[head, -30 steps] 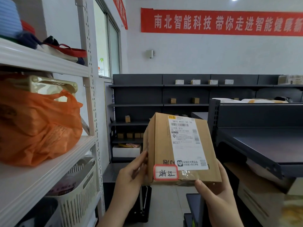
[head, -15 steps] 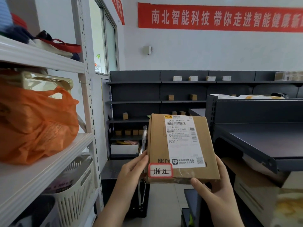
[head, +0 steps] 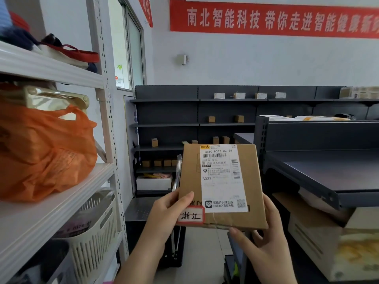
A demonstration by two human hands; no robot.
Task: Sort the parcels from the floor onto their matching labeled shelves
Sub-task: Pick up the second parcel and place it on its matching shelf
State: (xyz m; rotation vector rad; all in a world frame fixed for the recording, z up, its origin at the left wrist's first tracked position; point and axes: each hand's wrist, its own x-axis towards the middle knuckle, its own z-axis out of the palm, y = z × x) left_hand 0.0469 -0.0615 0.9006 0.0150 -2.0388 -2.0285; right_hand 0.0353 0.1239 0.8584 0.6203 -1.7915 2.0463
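— What's on the far left?

— A white rack (head: 61, 203). An orange plastic bag (head: 45, 152) sits bulging on its middle shelf; I can't tell what it holds. Behind it lies something glossy and cream-coloured (head: 55, 98). Below stands a slotted cream basket (head: 96, 228) with a pinkish packet inside, its print too blurred to read.

— And the hands?

— The left hand (head: 164, 216) grips the parcel's lower left corner, thumb pressed flat on the front face just above a red-bordered handwritten sticker (head: 190, 216), partly covering its left end. The right hand (head: 264, 242) cups the lower right corner from beneath, thumb along the bottom edge and fingers (head: 270, 210) wrapped behind the right side.

— How does the parcel look?

— A flat brown cardboard box (head: 221, 187), held upright at chest height in the middle of the view, face toward the camera, clear of every shelf. A tall white shipping label (head: 223, 177) with barcodes and a QR code covers most of the right half; "B037" is legible. Tape crosses the bottom edge.

— Behind it?

— Dark grey wall shelving (head: 166, 111) with small brown and white boxes spread along several tiers; the lowest holds a white tray (head: 153, 182) with yellow and pink flat items.

— To the right?

— A dark grey shelf unit (head: 320, 175), its near tier bare, with a large carton (head: 320, 242) on the tier beneath.
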